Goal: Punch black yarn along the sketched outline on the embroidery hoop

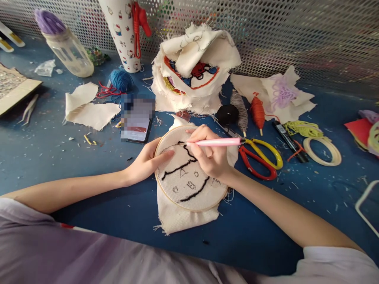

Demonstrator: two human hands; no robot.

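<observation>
A round embroidery hoop [161, 185] holds white cloth [174, 161] stretched tight, with drawn outlines and black yarn lines partly worked along them. My left hand [152, 157] grips the hoop's left rim, thumb lying over the cloth and the other fingers hidden beneath. Between the fingers of my right hand [211, 156] is a pink punch needle [219, 142], held like a pen. Its tip meets the cloth near the upper end of a black yarn line. My right hand rests over the upper right of the hoop.
Red-and-yellow scissors [260, 159] lie right of the hoop, near a black marker [290, 142] and a wooden ring [322, 151]. Behind are a phone [137, 120], black yarn [227, 115], orange yarn [257, 114] and stacked cloth pieces [192, 98]. A tall cup [122, 35] stands by the mesh wall.
</observation>
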